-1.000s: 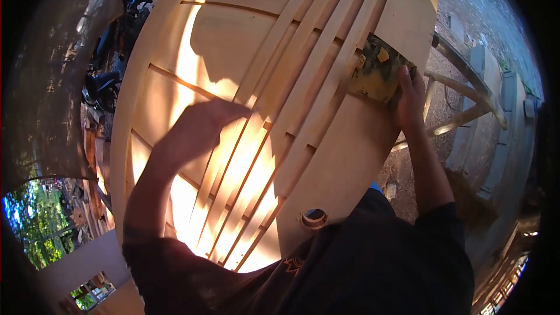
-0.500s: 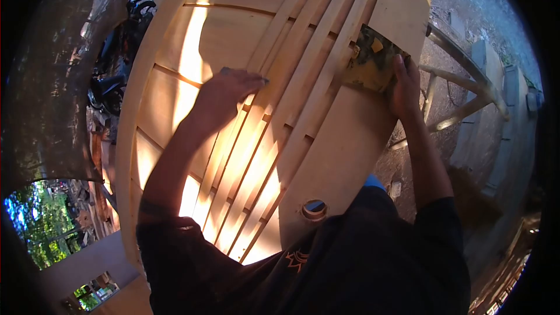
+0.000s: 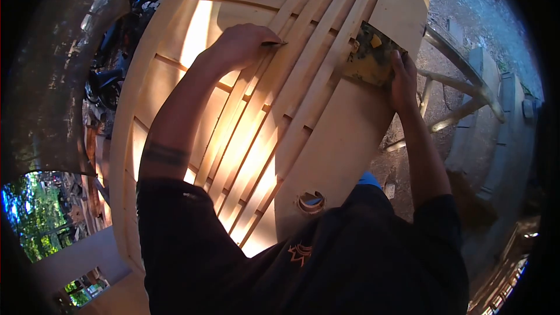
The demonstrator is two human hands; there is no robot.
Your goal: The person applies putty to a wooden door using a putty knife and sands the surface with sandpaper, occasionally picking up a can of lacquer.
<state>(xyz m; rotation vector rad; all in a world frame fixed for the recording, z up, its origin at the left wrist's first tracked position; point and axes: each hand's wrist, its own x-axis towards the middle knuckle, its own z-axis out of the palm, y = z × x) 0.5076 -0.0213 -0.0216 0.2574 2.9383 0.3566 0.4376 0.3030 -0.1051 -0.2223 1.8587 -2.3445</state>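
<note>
My left hand [image 3: 242, 45] is closed on a small thin dark blade, like a putty scraper [image 3: 275, 43], its tip close over the slats. Most of the blade is hidden in the fingers. Below it lies a large pale wooden panel [image 3: 326, 140] with long parallel slats [image 3: 300, 84] and dark grooves between them. My right hand [image 3: 403, 79] grips the right edge of a square board [image 3: 373, 61], thumb on top. Yellowish paste and dark stains cover that board, which overlaps the right side of the panel in this view.
A round hole [image 3: 312, 202] pierces the panel near my body. Pale poles [image 3: 455, 84] form a frame at the right, with long planks [image 3: 499, 140] beyond. A motorcycle [image 3: 105, 84] stands at the left, past the panel's curved edge. Bright sunlight streaks the slats.
My left hand with the scraper has moved forward and slightly right along the slats. My right hand and the paste board have stayed almost in place.
</note>
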